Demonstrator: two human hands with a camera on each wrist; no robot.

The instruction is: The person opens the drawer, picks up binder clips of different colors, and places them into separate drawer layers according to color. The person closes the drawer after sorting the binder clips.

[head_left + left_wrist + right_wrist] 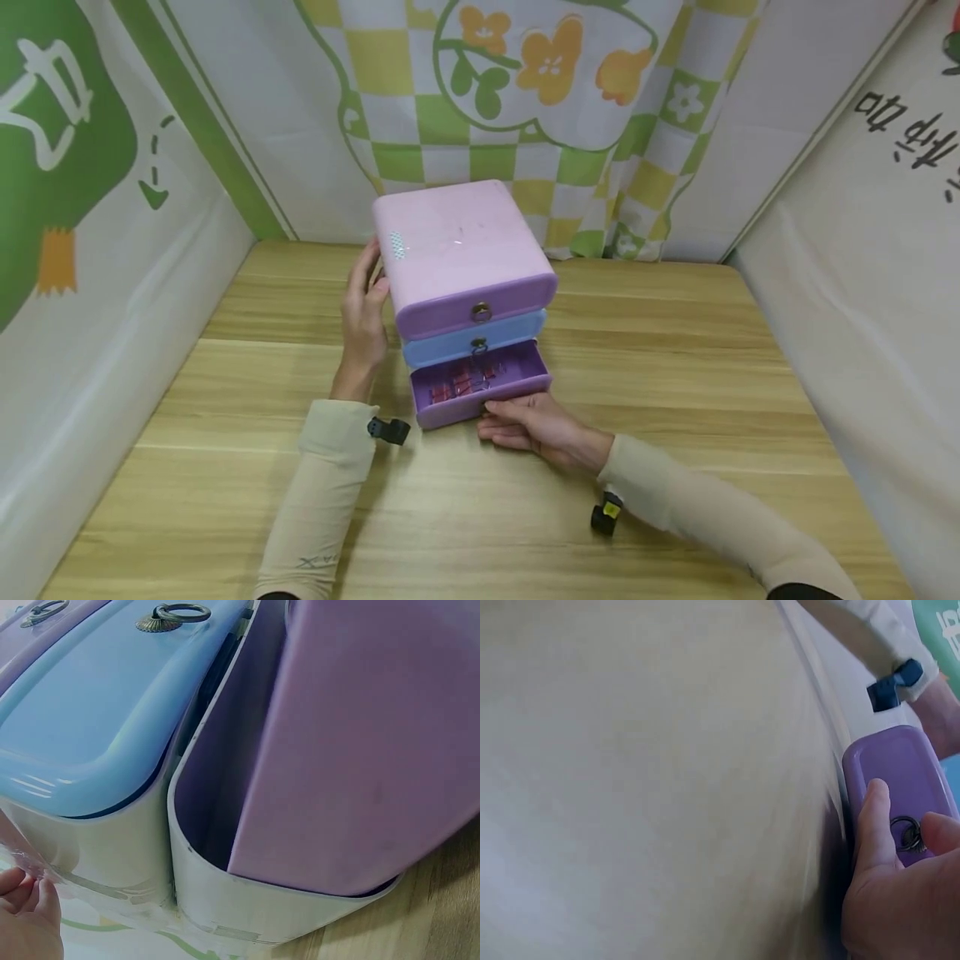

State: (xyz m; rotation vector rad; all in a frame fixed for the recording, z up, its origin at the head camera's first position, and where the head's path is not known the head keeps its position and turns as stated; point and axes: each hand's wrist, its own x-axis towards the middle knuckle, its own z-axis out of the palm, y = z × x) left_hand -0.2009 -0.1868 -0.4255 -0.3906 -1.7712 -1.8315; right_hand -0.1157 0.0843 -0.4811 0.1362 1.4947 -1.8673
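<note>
A small chest of drawers (465, 242) with a pink top stands on the table. Its purple top drawer (517, 296) and blue middle drawer (442, 346) are closed. The purple bottom drawer (540, 383) is pulled out, with several red binder clips (461, 383) inside. My left hand (364, 321) rests against the chest's left side; the left wrist view (30, 922) shows its fingertips at the casing. My right hand (543, 429) is at the bottom drawer's front, thumb by the metal ring pull (907, 834), another finger extended along the front. The ring looks loose between them.
The wooden table (720, 367) extends around the chest. Behind stands a checked, flower-printed curtain (525, 150). White printed panels enclose the left (157, 275) and right (847, 250) sides. Small black cameras (390, 431) are strapped at both wrists.
</note>
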